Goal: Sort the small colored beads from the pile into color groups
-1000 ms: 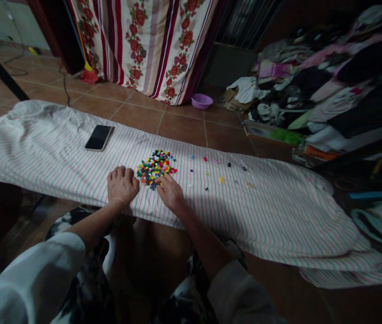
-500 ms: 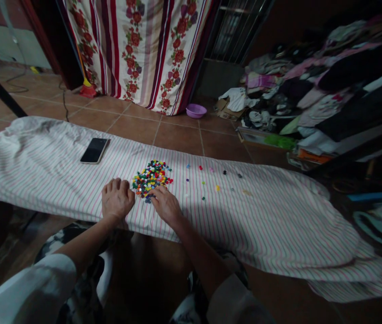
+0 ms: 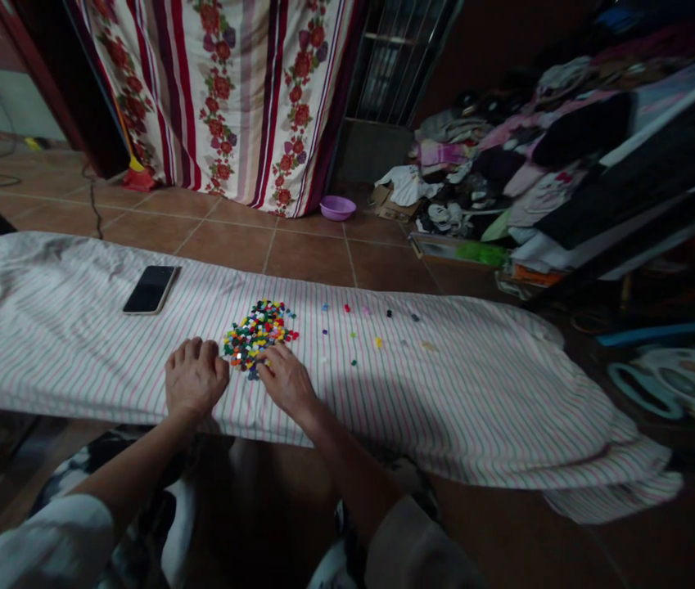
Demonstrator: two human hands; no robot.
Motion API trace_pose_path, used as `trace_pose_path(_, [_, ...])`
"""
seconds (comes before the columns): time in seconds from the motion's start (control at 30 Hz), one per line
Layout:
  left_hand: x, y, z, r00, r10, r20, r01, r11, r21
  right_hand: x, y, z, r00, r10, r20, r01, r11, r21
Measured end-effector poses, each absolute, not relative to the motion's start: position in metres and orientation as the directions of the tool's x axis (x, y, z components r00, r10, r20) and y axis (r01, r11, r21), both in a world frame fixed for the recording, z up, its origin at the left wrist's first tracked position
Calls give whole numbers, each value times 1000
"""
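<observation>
A heap of small multicoloured beads or blocks (image 3: 258,327) lies on a striped cloth (image 3: 482,409). At its lower right edge is my right hand (image 3: 286,380), with thumb and fingertips closed together among the pieces. Whatever they pinch is too small to make out. Just left of the heap, my left hand (image 3: 196,378) rests on the cloth, fingers curled under and their tips hidden. Spaced-out single pieces lie to the right, among them a red piece (image 3: 347,308), a yellow piece (image 3: 378,343), a black piece (image 3: 390,313) and a dark green piece (image 3: 354,362).
A phone (image 3: 151,290) lies on the cloth at the left. Beyond the cloth are a tiled floor, a purple basin (image 3: 338,208), a floral curtain (image 3: 242,98) and a red broom (image 3: 138,177). Clothes (image 3: 494,155) are piled at the back right.
The view has swung slightly, so everything sits further left and the cloth a little lower. Both hands keep nearly the same places beside the heap.
</observation>
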State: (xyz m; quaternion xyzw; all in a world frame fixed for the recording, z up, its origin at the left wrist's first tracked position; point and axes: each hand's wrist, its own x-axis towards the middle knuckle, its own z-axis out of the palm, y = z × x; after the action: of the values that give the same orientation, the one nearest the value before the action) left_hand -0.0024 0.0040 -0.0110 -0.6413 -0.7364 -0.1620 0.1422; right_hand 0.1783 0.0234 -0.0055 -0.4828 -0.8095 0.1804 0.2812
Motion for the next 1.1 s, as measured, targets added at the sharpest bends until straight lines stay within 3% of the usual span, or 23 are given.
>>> trace_pose_path(0.27, [-3, 3, -11, -134, 900, 414, 991, 126, 47, 190, 25, 8, -355, 873, 334, 596, 486, -639])
trace_pose_path(0.53, [0, 2, -5, -145, 910, 389, 989, 134, 56, 222, 38, 9, -67, 962, 265, 391, 269, -880])
trace_pose_path(0.77, [0, 1, -5, -162, 913, 373, 987, 142, 79, 259, 40, -4, 87, 970, 226, 168, 209, -963])
trace_pose_path(1.1, [1, -1, -2, -171, 920, 352, 980, 122, 157, 315, 26, -7, 240, 934, 266, 337, 177, -925])
